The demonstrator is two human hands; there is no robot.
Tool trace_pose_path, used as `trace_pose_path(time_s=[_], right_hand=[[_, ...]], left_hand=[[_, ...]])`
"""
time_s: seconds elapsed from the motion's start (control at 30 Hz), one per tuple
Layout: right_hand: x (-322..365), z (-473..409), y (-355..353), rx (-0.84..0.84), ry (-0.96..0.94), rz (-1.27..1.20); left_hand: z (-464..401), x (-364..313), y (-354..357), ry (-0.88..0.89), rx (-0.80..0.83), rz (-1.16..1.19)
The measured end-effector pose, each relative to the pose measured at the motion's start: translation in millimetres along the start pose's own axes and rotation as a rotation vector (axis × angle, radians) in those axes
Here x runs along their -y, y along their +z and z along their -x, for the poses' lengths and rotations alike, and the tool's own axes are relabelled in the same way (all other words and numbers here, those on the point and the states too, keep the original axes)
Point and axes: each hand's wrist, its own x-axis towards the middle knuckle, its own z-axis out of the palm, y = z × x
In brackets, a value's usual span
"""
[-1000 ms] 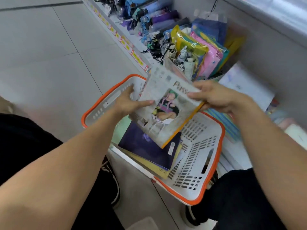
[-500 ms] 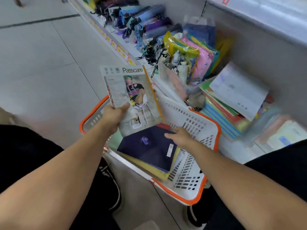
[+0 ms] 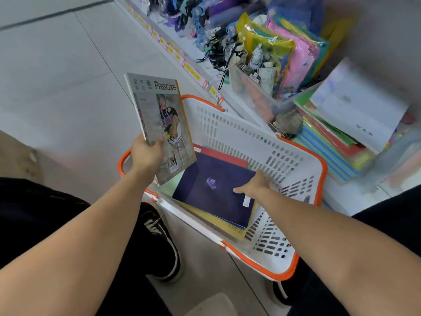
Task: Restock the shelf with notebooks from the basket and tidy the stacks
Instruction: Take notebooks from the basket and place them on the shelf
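Right hand (image 3: 255, 187) let go of Passcare notebook (image 3: 159, 124), now pinched only by left hand (image 3: 148, 153), and reaches fingers-spread onto navy notebook (image 3: 211, 188) in basket (image 3: 296, 169) — next pick starting.

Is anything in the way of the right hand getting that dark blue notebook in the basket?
No. The right hand already touches the blue notebook, which lies on top of the pile in the basket.
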Motion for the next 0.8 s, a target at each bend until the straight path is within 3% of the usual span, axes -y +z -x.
trace_pose_path(time_s=[0.23,0.37,0.43,0.5,0.63,0.7,0.8], right_hand=[[-19.8,-4.1,-1.1,-0.129,0.049,-0.275],[-3.1,17.5,-27.7,0.148,-0.053,-0.530],[19.0,41.0,-51.9,0.179,-0.219,-0.593],[47.9,69.9,-84.8,0.070,-0.480,-0.491],[103.8,143.0,-164.7,-0.453,-0.967,-0.199],[122.2,177.2,-189.6,-0.623,-1.204,-0.086],[135.5,207.2,-201.7,-0.651,-1.478,0.300]], left_hand=[[-1.8,4.5,2.0,-0.043,-0.036,-0.004],[-0.5,0.2,2.4,-0.076,-0.062,0.023],[2.7,-3.9,4.9,-0.067,-0.086,-0.031],[10.3,-13.5,4.6,0.022,-0.142,-0.089],[19.3,-54.2,-5.0,0.195,-0.225,-0.159],[24.4,-87.3,-6.6,0.159,-0.122,0.044],[35.4,-151.8,-2.0,-0.005,0.184,0.488]])
